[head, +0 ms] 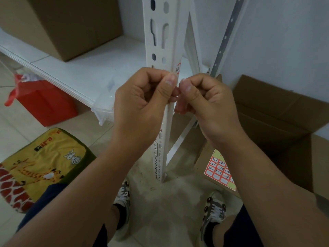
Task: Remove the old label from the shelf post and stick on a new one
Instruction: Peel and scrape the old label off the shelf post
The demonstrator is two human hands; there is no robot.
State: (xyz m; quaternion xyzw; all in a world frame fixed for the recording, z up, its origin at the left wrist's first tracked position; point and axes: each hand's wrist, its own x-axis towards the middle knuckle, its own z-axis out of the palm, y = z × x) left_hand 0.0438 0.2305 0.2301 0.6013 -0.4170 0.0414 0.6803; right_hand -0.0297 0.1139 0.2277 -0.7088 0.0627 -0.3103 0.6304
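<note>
A white slotted shelf post (160, 41) stands upright in the middle of the view. A small red-bordered label (178, 68) with handwriting sticks to its right side face. Just below that label and in front of the post, my left hand (142, 100) and my right hand (208, 102) meet with fingers curled. Their thumbs and forefingers pinch a small piece between them, which looks like a label and is almost wholly hidden by the fingertips. A sheet of red-bordered labels (220, 170) lies on a cardboard flap at the lower right.
A large cardboard box (67, 24) sits on the white shelf board (80, 68). An open cardboard box (277, 118) lies at the right. A red bag (42, 100), a clear plastic container (105, 104) and a yellow cushion (41, 166) are at the left. My shoes are on the floor below.
</note>
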